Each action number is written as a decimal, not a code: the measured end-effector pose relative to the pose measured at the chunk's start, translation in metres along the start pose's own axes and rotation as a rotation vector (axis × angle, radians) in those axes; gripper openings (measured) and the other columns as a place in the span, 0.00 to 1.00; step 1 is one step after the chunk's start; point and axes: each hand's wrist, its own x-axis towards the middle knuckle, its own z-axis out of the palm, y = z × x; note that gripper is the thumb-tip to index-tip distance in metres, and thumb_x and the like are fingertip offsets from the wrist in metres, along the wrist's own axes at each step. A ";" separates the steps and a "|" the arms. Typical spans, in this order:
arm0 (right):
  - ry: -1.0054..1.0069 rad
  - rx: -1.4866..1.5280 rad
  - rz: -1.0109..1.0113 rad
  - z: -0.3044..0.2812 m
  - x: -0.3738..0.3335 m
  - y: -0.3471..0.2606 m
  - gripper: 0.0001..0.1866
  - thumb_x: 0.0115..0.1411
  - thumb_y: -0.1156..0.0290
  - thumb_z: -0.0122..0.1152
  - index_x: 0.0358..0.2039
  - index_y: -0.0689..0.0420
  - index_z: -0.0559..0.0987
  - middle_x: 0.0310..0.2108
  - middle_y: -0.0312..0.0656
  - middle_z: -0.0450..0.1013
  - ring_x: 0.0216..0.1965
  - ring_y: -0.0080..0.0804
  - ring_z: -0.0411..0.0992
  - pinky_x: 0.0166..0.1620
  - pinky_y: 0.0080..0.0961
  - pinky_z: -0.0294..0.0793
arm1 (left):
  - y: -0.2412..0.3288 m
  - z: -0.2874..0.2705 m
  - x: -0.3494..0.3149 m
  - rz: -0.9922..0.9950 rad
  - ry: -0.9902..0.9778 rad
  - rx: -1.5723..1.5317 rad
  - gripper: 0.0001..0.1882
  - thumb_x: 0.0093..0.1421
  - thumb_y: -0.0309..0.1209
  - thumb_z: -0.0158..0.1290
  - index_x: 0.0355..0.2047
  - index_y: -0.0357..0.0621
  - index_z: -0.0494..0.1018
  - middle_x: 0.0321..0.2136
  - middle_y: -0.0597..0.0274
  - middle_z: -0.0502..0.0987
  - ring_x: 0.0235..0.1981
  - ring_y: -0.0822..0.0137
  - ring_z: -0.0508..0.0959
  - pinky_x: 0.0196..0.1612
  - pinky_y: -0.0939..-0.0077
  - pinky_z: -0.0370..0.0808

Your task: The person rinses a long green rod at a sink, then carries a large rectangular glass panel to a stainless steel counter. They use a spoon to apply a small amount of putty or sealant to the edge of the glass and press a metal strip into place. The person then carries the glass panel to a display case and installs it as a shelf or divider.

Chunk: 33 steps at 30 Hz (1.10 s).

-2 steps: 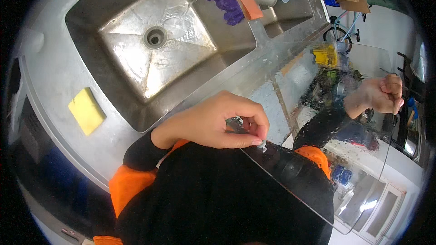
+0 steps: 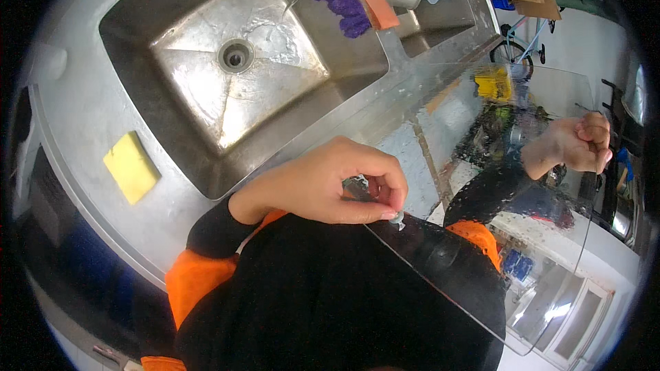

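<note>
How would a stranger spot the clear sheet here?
Start at the steel sink. To its lower right, between the left hand and right hand, is the clear sheet. Unlike the opaque sink, it is see-through and speckled.

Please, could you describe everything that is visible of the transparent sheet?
The transparent sheet is thin and flat, perhaps glass or clear plastic, with a rounded near corner. Drops or smears mark its surface. It is held to the right of the larger sink basin; the right hand grips its right edge, and the left hand pinches a small grey piece at its near edge.
</note>
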 end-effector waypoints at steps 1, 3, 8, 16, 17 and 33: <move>0.003 -0.002 -0.021 0.001 0.001 0.001 0.21 0.47 0.58 0.35 0.04 0.54 0.53 0.07 0.33 0.44 0.13 0.23 0.45 0.21 0.21 0.44 | -0.002 -0.001 0.000 0.014 -0.006 -0.016 0.05 0.44 0.23 0.53 0.24 0.39 0.69 0.24 0.62 0.72 0.27 0.71 0.72 0.31 0.81 0.67; 0.014 0.003 -0.018 0.000 0.001 0.003 0.20 0.47 0.57 0.35 0.04 0.53 0.52 0.07 0.33 0.45 0.14 0.23 0.45 0.20 0.21 0.44 | -0.005 0.000 0.000 0.015 0.005 -0.125 0.05 0.45 0.22 0.52 0.24 0.39 0.69 0.25 0.63 0.72 0.27 0.72 0.71 0.32 0.81 0.67; 0.053 0.061 0.074 0.001 0.001 0.009 0.21 0.46 0.56 0.36 0.05 0.53 0.52 0.08 0.33 0.44 0.14 0.22 0.45 0.20 0.19 0.42 | -0.001 -0.002 0.004 -0.062 0.020 -0.204 0.07 0.45 0.22 0.52 0.26 0.39 0.67 0.25 0.64 0.70 0.28 0.75 0.70 0.32 0.82 0.67; 0.074 0.033 0.036 -0.002 -0.001 0.010 0.21 0.46 0.55 0.36 0.05 0.54 0.53 0.08 0.33 0.44 0.15 0.23 0.45 0.21 0.20 0.44 | -0.001 -0.007 0.005 0.004 -0.116 -0.166 0.07 0.45 0.21 0.51 0.27 0.39 0.66 0.27 0.64 0.70 0.27 0.76 0.70 0.32 0.84 0.67; 0.059 0.032 0.024 -0.003 -0.001 0.009 0.21 0.47 0.55 0.36 0.05 0.54 0.53 0.08 0.33 0.45 0.15 0.23 0.45 0.22 0.21 0.44 | -0.003 -0.008 0.006 0.049 -0.148 -0.136 0.08 0.45 0.20 0.51 0.27 0.39 0.66 0.27 0.64 0.70 0.28 0.76 0.70 0.32 0.85 0.66; 0.083 0.000 0.043 -0.005 -0.003 0.003 0.22 0.47 0.54 0.36 0.05 0.53 0.53 0.08 0.33 0.45 0.15 0.22 0.46 0.21 0.20 0.44 | -0.003 -0.011 0.022 -0.384 -0.248 -0.317 0.06 0.46 0.22 0.52 0.26 0.38 0.67 0.22 0.67 0.71 0.25 0.80 0.71 0.28 0.89 0.67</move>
